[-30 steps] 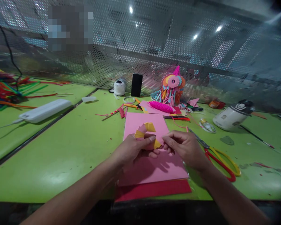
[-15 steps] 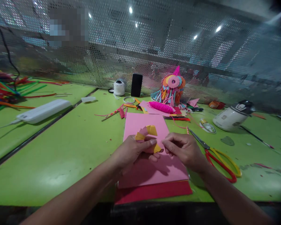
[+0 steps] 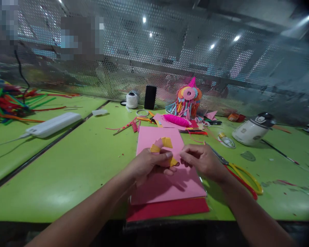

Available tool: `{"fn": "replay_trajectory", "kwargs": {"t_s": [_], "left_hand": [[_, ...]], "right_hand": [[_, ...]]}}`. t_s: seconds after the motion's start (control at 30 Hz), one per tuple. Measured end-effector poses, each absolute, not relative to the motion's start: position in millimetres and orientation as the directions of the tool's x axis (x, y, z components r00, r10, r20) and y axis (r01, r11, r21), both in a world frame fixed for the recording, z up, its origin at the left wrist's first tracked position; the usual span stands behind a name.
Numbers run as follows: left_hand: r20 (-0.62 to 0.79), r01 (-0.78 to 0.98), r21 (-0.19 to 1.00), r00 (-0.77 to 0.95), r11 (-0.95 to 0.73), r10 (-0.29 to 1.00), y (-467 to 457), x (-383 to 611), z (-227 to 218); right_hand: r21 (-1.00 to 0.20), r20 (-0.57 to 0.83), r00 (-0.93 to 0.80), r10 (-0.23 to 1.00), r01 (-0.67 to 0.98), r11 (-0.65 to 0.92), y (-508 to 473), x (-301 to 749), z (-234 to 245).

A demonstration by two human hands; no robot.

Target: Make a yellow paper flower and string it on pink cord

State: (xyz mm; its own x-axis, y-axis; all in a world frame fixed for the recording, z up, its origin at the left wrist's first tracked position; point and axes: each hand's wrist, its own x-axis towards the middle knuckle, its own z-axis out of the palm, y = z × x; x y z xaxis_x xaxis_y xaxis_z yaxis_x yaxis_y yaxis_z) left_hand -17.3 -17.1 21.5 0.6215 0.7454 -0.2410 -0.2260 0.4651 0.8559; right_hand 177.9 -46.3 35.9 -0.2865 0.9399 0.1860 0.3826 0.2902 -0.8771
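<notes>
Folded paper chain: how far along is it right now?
Done: an arc of pink and yellow folds in the folded paper chain. In hand: left hand and right hand pinch its near end above the pink sheet. Left: any unfolded strip is hidden by fingers; scissors lie untouched alongside.

The paper spring (image 3: 162, 144) is pink and yellow, folded in little steps. It curls like an arch over pink paper (image 3: 170, 181).

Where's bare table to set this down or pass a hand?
Widest bare patch: green table left of the pink sheet, up to the dark seam. Scissors lie beside the right hand, which holds the paper strip with the left hand. Crowded behind the sheet: scraps, pink thread, fringed ornament.
</notes>
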Motion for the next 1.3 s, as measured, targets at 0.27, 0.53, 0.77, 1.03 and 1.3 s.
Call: {"fn": "replay_trajectory", "kwargs": {"t_s": [0.27,0.53,0.77,1.03,1.3], "left_hand": [[-0.301,-0.251,0.756,0.687,0.605,0.662,-6.4,-20.0,20.0],[-0.221,-0.432,0.787,0.466,0.439,0.856,-6.2,-12.8,14.2],[-0.021,-0.414,0.892,0.36,0.18,0.933,-1.3,-14.7,-0.4],[-0.034,-0.396,0.887,0.457,0.238,0.889,-4.5,-11.6,2.6],[-0.058,-0.404,0.867,0.502,0.293,0.863,-4.1,-15.7,7.7]], "right_hand": [[-0.905,0.119,-0.267,0.956,0.367,0.215,-37.2,176.7,26.3],[-0.952,0.103,-0.137,0.985,0.275,0.137,-35.1,163.1,13.6],[-0.905,0.129,-0.16,0.979,0.385,0.182,-35.2,158.2,10.0],[-0.917,0.316,-0.098,0.944,0.223,0.33,-30.4,157.3,4.5],[-0.84,0.42,-0.155,0.894,0.307,0.448,-34.0,160.8,3.7]]}}
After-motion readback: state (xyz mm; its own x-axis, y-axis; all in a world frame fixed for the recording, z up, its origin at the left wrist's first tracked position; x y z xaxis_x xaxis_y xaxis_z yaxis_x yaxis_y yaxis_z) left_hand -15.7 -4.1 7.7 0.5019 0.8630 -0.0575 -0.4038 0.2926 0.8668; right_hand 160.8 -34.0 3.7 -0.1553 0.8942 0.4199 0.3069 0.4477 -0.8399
